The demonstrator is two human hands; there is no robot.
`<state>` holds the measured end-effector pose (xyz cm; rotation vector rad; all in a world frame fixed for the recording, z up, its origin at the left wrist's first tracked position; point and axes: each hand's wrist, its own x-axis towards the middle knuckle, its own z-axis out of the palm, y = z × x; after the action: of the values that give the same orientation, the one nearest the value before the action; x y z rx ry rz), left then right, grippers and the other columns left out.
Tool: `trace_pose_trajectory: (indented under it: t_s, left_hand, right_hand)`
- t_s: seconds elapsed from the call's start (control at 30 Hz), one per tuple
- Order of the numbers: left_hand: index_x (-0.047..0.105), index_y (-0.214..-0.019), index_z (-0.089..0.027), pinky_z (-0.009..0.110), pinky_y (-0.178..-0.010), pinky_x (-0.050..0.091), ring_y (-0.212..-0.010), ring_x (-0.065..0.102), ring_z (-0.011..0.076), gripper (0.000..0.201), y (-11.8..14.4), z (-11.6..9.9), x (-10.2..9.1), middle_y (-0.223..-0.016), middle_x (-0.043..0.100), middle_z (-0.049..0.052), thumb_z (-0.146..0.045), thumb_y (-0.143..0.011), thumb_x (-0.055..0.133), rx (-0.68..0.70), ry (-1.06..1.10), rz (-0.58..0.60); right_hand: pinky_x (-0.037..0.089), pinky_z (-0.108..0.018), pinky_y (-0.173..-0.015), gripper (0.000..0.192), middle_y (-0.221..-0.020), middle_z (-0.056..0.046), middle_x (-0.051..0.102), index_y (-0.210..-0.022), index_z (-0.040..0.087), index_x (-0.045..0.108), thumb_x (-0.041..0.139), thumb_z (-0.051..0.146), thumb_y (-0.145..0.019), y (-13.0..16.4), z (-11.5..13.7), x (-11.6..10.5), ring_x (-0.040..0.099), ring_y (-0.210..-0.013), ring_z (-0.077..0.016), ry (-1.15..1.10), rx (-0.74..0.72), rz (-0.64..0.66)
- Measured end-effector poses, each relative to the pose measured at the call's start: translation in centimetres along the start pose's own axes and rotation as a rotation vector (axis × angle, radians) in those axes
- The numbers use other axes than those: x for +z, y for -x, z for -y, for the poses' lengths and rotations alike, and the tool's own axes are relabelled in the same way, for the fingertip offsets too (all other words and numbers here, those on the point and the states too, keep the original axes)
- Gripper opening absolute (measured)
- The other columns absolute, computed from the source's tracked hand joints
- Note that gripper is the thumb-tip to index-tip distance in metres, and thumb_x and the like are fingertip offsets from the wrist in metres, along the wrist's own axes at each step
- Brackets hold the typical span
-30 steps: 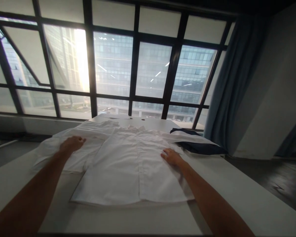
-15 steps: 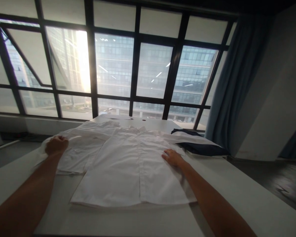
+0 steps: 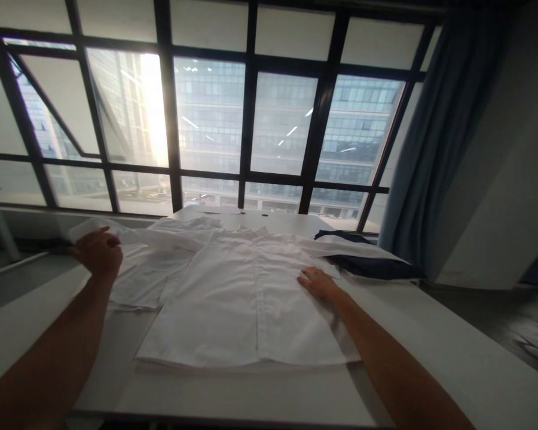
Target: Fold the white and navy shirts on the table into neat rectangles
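A white button-front shirt (image 3: 233, 298) lies spread on the white table (image 3: 233, 397), its hem toward me and its collar at the far end. My left hand (image 3: 99, 252) is closed on the shirt's left-side sleeve, whose end is raised off the table and slightly blurred. On the right, my right hand (image 3: 316, 283) rests on the shirt front with fingers stretched out. Under the lifted sleeve, more white cloth (image 3: 147, 280) lies beside the shirt; whether it is a separate garment I cannot tell.
Dark navy folded cloth (image 3: 372, 266) lies at the table's right edge, partly under the right-side white sleeve. Beyond the table stand black-framed windows (image 3: 210, 113), one pane tilted open at left. A blue curtain (image 3: 434, 161) hangs at right. A white table leg (image 3: 2, 224) shows at far left.
My left hand has risen and turned, lifting the sleeve end higher. My right hand stays on the shirt front. The view has shifted slightly.
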<state>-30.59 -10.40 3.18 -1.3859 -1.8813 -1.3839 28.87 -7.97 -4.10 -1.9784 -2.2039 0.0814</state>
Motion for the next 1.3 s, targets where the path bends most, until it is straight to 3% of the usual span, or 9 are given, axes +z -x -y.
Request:
trace_pose_trajectory:
  t_s: [0.17,0.3,0.4,0.53,0.67,0.8,0.87,1.03,1.3]
  left_hand:
    - [0.047,-0.059,-0.017,0.039,-0.104,0.039,-0.115,0.055,0.0216,0.021,0.4,-7.3,0.9,-0.109,0.069,0.013,0.003,-0.067,0.045,0.528,0.22,-0.002]
    - [0.053,-0.059,-0.018,0.028,-0.085,0.051,-0.095,0.064,0.0151,0.026,6.8,-16.0,2.9,-0.096,0.073,0.006,0.004,-0.061,0.039,0.974,0.533,0.576]
    - [0.061,-0.067,-0.019,0.038,-0.107,0.041,-0.107,0.063,0.0157,0.032,11.8,-19.9,3.4,-0.102,0.074,0.004,0.004,-0.06,0.039,1.156,0.621,0.756]
    - [0.067,-0.095,-0.019,0.046,-0.113,0.034,-0.128,0.051,0.0222,0.025,12.6,-19.4,3.8,-0.133,0.061,0.007,-0.009,-0.081,0.05,1.049,0.486,0.652]
    - [0.066,-0.113,-0.02,0.046,-0.097,0.047,-0.115,0.06,0.0289,0.035,10.5,-15.7,6.2,-0.125,0.065,0.012,-0.039,-0.084,0.063,0.759,0.25,0.701]
    - [0.071,-0.095,-0.02,0.041,-0.094,0.046,-0.107,0.062,0.0268,0.021,10.6,-14.6,8.0,-0.113,0.07,0.009,-0.036,-0.087,0.06,0.784,0.229,0.78]
    - [0.069,-0.086,-0.019,0.036,-0.089,0.047,-0.098,0.063,0.0233,0.019,11.2,-15.5,7.6,-0.102,0.071,0.008,-0.032,-0.09,0.055,0.802,0.292,0.766]
    - [0.065,-0.084,-0.018,0.023,-0.067,0.043,-0.073,0.061,0.014,0.025,12.2,-18.2,5.0,-0.084,0.067,0.004,-0.032,-0.096,0.047,0.81,0.463,0.754]
    - [0.066,-0.082,-0.016,0.02,-0.056,0.035,-0.055,0.05,0.0093,0.028,12.5,-18.9,3.5,-0.062,0.059,-0.002,-0.035,-0.093,0.049,0.694,0.554,0.853]
  right_hand:
    - [0.032,-0.043,-0.11,0.052,-0.144,-0.016,0.047,-0.135,0.014,0.055,0.047,0.046,-0.095,-0.2,-0.1,0.2,0.043,-0.131,-0.03,-0.01,-0.002,-0.013]
    - [0.033,-0.044,-0.109,0.05,-0.144,-0.015,0.047,-0.134,0.014,0.056,0.048,0.044,-0.095,0.1,0.1,0.0,0.044,-0.131,-0.0302,-0.01,0.005,-0.013]
    - [0.034,-0.044,-0.108,0.046,-0.139,-0.015,0.052,-0.13,0.014,0.059,0.055,0.039,-0.092,0.6,0.7,-0.4,0.048,-0.127,-0.0305,0.007,-0.014,-0.112]
    - [0.038,-0.041,-0.106,0.038,-0.128,-0.014,0.06,-0.123,0.014,0.064,0.06,0.03,-0.089,0.8,2.4,-0.9,0.053,-0.121,-0.0283,-0.09,-0.181,-0.267]
    - [0.047,-0.039,-0.096,0.042,-0.12,-0.013,0.065,-0.125,0.015,0.062,0.064,0.029,-0.086,0.8,5.3,-0.6,0.062,-0.106,-0.025,-0.353,-0.391,-0.213]
    - [0.051,-0.04,-0.09,0.07,-0.119,-0.013,0.064,-0.134,0.019,0.055,0.08,0.039,-0.072,1.1,8.7,0.4,0.063,-0.102,-0.026,-0.526,-0.6,-0.11]
    - [0.05,-0.04,-0.091,0.068,-0.12,-0.013,0.062,-0.129,0.019,0.059,0.083,0.039,-0.069,1.4,10.2,0.8,0.061,-0.103,-0.0262,-0.534,-0.656,-0.148]
    - [0.051,-0.033,-0.081,0.012,-0.101,-0.009,0.062,-0.093,0.018,0.068,0.059,0.025,-0.091,1.9,11.5,0.7,0.06,-0.088,-0.0192,-0.56,-0.681,-0.278]
    - [0.047,-0.038,-0.094,0.021,-0.111,-0.009,0.062,-0.077,0.018,0.068,0.057,0.001,-0.075,0.9,8.5,0.2,0.058,-0.104,-0.0218,-0.419,-0.691,-0.414]
